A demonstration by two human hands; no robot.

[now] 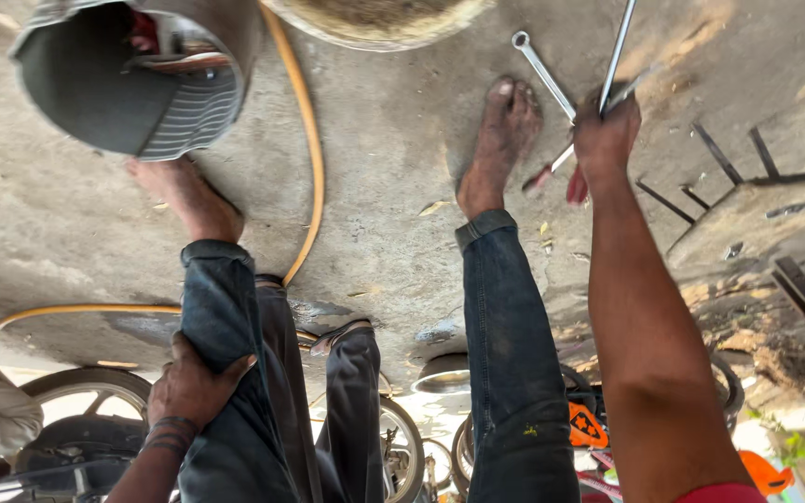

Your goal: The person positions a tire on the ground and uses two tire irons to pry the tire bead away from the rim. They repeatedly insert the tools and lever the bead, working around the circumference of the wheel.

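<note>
While stooped far over the concrete floor (393, 186), gripping a slim metal rod (619, 47) with the right hand (605, 130), fingers curled shut round its lower end, close to the floor's right side and just beside a bare right foot (500, 140). Cannot tell whether the same fist also has the ring spanner (542, 70), which crosses under the rod and runs in beneath the knuckles, ring end pointing away. Lying on the floor just below that hand, touching or nearly so, a red-handled tool (544, 177), not picked up. Clutching the denim of the left leg with the left hand (193, 387), fingers clamped on cloth, no tool in it. Judged from this: rod taken in hand, spanner possibly so, red-handled tool left on the ground, nothing lifted clear of the floor yet. Further off, near the other bare foot, a metal drum (76, 93) and an orange hose (309, 140) winding across the concrete.
</note>
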